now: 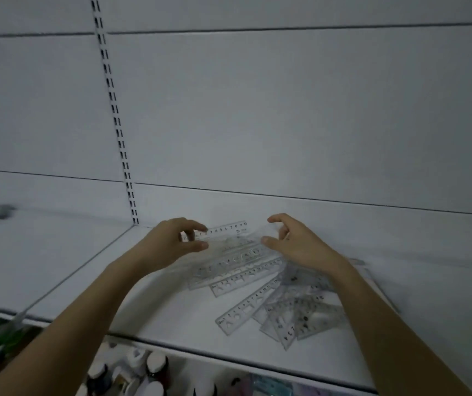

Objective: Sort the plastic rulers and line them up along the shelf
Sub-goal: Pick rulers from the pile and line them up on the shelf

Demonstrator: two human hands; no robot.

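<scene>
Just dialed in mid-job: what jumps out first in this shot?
Two bare hands meet at the back of the white shelf: the left hand and right hand each pinch an end of a clear ruler held near the back panel. Below and to the right, a loose fan of clear rulers lies overlapping and unsorted. Dark-capped bottles crowd the shelf beneath.

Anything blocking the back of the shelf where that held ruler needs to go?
Nothing visible. The clear plastic ruler, pinched by the left hand and right hand, is already near the white back wall; the shelf strip there looks bare.
</scene>
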